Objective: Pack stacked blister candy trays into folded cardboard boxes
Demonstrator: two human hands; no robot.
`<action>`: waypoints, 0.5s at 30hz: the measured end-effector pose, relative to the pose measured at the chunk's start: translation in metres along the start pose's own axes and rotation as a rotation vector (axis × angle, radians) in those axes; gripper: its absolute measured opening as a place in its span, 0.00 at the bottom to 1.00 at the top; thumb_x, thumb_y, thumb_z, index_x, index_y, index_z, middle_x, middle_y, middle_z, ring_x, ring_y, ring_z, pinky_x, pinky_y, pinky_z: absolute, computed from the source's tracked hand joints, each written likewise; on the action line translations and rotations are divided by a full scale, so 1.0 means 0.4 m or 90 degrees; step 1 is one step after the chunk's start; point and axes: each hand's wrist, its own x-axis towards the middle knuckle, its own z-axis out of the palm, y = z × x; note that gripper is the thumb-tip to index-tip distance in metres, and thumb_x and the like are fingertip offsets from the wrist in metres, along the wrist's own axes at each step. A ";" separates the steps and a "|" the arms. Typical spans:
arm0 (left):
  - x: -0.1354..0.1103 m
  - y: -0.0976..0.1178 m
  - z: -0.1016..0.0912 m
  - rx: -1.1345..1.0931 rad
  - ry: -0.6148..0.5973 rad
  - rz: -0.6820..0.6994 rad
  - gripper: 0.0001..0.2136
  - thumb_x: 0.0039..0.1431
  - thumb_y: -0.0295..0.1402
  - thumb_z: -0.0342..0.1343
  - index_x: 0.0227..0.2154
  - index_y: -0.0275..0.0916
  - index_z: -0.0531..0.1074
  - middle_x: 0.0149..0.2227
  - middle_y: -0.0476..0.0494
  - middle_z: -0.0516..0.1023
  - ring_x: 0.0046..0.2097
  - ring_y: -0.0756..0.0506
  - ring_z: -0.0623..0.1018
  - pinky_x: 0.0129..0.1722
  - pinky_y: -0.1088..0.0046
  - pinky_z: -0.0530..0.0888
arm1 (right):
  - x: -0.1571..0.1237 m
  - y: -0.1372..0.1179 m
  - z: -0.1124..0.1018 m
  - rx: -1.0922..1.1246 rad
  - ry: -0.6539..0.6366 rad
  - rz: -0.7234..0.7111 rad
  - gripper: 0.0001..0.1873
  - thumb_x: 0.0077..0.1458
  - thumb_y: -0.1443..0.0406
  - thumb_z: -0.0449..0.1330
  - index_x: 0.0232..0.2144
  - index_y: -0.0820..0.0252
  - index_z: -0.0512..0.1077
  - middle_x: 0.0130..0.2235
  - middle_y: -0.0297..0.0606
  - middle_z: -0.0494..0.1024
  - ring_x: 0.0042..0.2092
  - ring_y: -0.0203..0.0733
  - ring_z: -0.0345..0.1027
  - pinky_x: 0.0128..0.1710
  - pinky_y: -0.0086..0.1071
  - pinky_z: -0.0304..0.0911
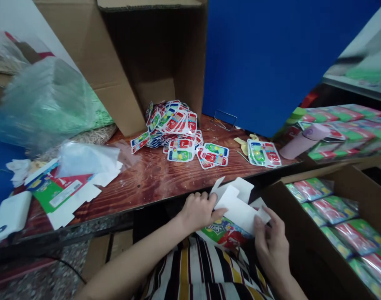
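A printed carton [237, 212] with loose white flaps rests against my striped clothing, its green and red face partly turned down. My left hand [200, 211] grips its left side, with the thumb laid over the white board. On the right, my right hand [271, 235] pinches a small end flap between thumb and fingers. Beyond the carton, on the wooden table [153, 179], lie several red and green can-shaped sachets [213, 155]. A larger heap of them [174, 125] spills from the mouth of a cardboard box [188, 54]. Whether the carton has anything inside is hidden.
Flattened printed cartons [63, 191] and clear plastic sleeves [87, 158] lie at the left, near a white device [11, 216]. A stack of sachets [263, 153] and a pink bottle [304, 141] stand at the right. Below, an open box [290, 208] holds wrapped packs [334, 208].
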 end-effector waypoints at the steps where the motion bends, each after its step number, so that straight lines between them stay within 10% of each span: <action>1: -0.001 -0.005 -0.002 0.014 0.015 0.000 0.28 0.64 0.52 0.31 0.40 0.37 0.70 0.33 0.37 0.76 0.36 0.37 0.77 0.33 0.64 0.69 | 0.003 -0.007 0.002 0.014 0.033 -0.025 0.21 0.62 0.58 0.53 0.54 0.60 0.63 0.45 0.46 0.74 0.34 0.40 0.73 0.30 0.31 0.69; 9: -0.080 -0.035 0.073 0.014 -0.038 -0.068 0.26 0.64 0.52 0.36 0.40 0.38 0.72 0.36 0.37 0.76 0.38 0.39 0.77 0.35 0.65 0.71 | -0.003 -0.023 0.057 -0.124 -0.095 -0.137 0.18 0.65 0.62 0.45 0.54 0.55 0.64 0.48 0.45 0.70 0.43 0.44 0.72 0.33 0.34 0.71; 15: -0.068 0.017 0.029 -0.124 0.005 -0.187 0.21 0.65 0.45 0.40 0.57 0.43 0.60 0.44 0.40 0.74 0.42 0.39 0.76 0.38 0.65 0.71 | -0.021 -0.023 0.060 -0.292 -0.222 -0.201 0.15 0.62 0.68 0.48 0.45 0.58 0.72 0.59 0.52 0.61 0.47 0.52 0.69 0.40 0.44 0.71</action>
